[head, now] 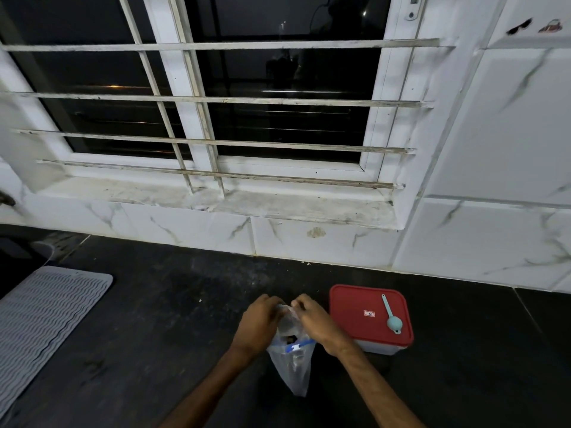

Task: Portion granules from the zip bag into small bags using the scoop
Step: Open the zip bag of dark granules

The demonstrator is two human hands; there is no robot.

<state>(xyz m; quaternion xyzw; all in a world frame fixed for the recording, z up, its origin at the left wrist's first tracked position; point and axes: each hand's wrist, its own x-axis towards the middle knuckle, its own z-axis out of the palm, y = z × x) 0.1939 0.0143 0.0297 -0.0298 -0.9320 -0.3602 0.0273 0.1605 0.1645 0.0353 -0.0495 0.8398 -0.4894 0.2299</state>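
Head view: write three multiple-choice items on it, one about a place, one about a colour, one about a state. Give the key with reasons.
1. The scoop lies:
A in a drawer
B on the container lid
C on the floor

2. The lid is:
A green
B yellow
C red

3. The left hand and right hand:
A pinch the clear bag at its top
B lie flat, holding nothing
C grip a cup

Key:
1 B, the scoop rests flat across the lid.
2 C, the lid is plainly red.
3 A, the fingers of both hands close on the plastic.
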